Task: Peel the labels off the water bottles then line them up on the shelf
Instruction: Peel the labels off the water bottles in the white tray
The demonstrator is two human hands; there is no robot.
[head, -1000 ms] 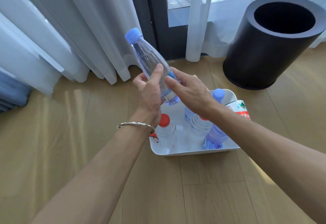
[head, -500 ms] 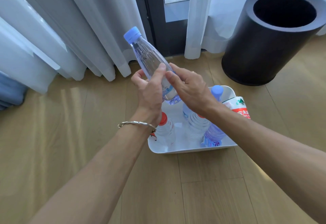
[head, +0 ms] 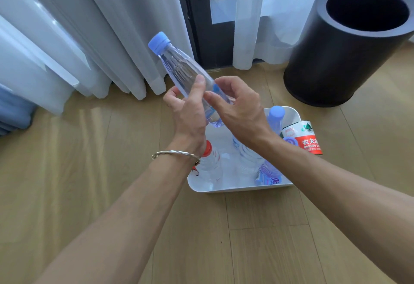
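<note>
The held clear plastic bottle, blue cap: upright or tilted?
Tilted: the clear plastic bottle leans, blue cap up-left, the left hand gripping its lower body.

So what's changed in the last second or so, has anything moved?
The right hand changed: its fingers, earlier lying straight along the bottle, are now arched over it, thumb pressing near the label. Whether the label is lifting can't be seen. The left hand still grips the bottle, tilted as before; the white tub and black bin stayed put.
</note>
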